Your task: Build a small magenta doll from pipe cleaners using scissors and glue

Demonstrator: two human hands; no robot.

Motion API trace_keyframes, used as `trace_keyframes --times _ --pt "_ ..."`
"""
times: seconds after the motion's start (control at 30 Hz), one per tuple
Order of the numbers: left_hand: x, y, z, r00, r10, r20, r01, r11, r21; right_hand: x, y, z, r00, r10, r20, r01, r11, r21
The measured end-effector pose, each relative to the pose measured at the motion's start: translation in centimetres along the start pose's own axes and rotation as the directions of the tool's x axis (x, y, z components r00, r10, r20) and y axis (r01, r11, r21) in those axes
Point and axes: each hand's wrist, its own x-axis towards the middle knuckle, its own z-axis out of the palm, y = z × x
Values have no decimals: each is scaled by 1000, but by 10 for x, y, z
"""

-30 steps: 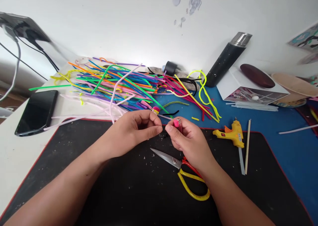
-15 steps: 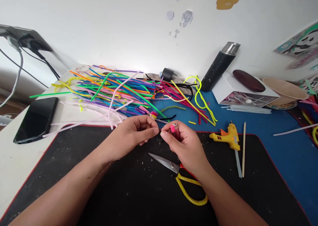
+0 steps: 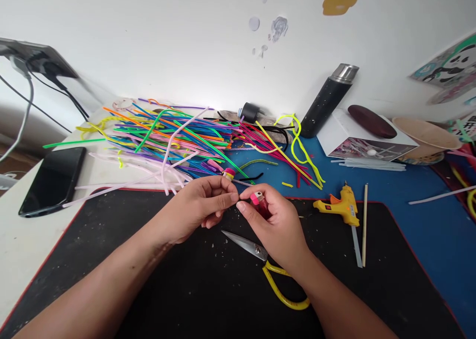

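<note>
Above the black mat, my left hand (image 3: 206,200) has its thumb and forefinger pinched together; whatever is between them is too small to make out. My right hand (image 3: 277,222) is curled around a red lighter (image 3: 263,207) with a pink button and a metal top. Its thumb and forefinger reach towards my left fingertips, almost touching them. Scissors (image 3: 245,243) with yellow handles lie on the mat below, partly covered by my right hand and forearm. Just beyond my left fingers is a small pink and yellow item (image 3: 228,173).
Colourful pipe cleaners (image 3: 178,135) are heaped behind my hands. A yellow glue gun (image 3: 344,205) and a thin stick (image 3: 365,225) lie at the right of the black mat (image 3: 167,289). A phone (image 3: 54,180) is at the left; a black flask (image 3: 329,101) leans at the back.
My right hand has shifted slightly left, and the lighter in it has turned and dropped lower, showing more of its red body. My left hand stays nearly still, its lower fingers shifting slightly.
</note>
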Motion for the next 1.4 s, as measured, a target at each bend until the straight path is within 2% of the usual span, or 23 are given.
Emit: trace_keyframes --times 0.33,0.63,0.73,0.9,1.0,1.1,1.4 --pt "-1 4 5 1000 -11 -14 12 999 39 0 0 1 999 -30 -19 29 999 -42" --pt "-2 2 0 1000 -10 -8 11 999 52 0 -3 -2 996 -79 -33 78 996 -38" --pt "-2 3 0 1000 -4 4 4 998 66 0 -6 -2 998 -50 -31 49 998 -26" --pt "-2 7 0 996 83 -20 -81 993 91 2 -10 -4 999 27 -34 -27 1000 5" --pt "-4 9 -1 992 123 -16 -118 977 179 2 -10 -4 999 44 -25 -43 999 13" --pt "-5 10 0 989 151 -9 -144 958 249 2 -9 -4 999 52 -13 -52 999 14" --pt "-6 9 1 980 197 6 -190 935 300 1 -9 -5 999 33 7 -33 999 26"
